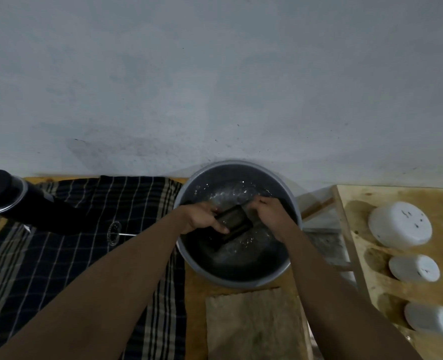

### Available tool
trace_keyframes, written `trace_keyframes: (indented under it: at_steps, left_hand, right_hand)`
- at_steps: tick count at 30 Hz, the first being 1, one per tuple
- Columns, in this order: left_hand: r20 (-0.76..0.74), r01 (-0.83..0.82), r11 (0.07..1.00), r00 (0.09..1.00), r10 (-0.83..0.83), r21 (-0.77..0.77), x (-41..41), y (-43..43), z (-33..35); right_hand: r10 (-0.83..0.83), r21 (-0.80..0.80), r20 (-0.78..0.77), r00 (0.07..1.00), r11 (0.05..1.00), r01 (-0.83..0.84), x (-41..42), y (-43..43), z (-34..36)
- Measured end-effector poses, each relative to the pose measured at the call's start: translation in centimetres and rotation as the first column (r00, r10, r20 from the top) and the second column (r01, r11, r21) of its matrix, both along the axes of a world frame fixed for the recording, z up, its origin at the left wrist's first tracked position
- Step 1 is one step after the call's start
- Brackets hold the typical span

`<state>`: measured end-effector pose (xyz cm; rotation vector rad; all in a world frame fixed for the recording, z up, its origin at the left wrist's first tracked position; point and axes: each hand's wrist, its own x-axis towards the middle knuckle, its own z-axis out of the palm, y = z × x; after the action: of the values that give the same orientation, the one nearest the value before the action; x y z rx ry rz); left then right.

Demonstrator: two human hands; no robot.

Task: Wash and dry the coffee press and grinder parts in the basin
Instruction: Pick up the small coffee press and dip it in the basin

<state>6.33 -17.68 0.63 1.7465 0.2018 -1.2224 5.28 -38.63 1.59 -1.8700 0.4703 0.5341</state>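
1. Basin (296,211): round metal vessel on the wooden worktop (195,294), set against the grey wall (215,74). It holds water, with glints on the surface.
2. Dark cylinder (237,224): the task part in hand (press or grinder piece, cannot tell which). It lies tilted inside the basin at the water, held between both hands.
3. Left hand (202,219): fingers curled round the near-left side of the dark cylinder, forefinger laid along its flank.
4. Right hand (272,214): fingers bent down and closed on the far-right end of the dark cylinder (the contact itself is blurred).
5. Checked cloth (72,268): dark, pale-lined, spread on the worktop left of the basin, its edge reaching the basin's side.
6. Filter disc (114,233): round mesh on a thin rod, lying flat on the checked cloth, apart from the basin.
7. Tall dark container (4,196): at the far left, on the checked cloth.
8. Tan mat (251,326): flat on the worktop, just in front of the basin.
9. White bowls (399,224): three, upturned, in a row on a separate wooden board (358,203) to the right, none touching.
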Motion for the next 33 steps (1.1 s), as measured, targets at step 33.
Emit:
trace_keyframes:
  at_steps: [33]
  left_hand:
    - [0.053, -0.551, 0.820, 0.834, 0.550, 0.156, -1.3, -2.8, -0.2]
  right_hand:
    - [0.043, -0.013, -0.104, 0.994, 0.999, -0.045, 0.7, -0.1, 0.5]
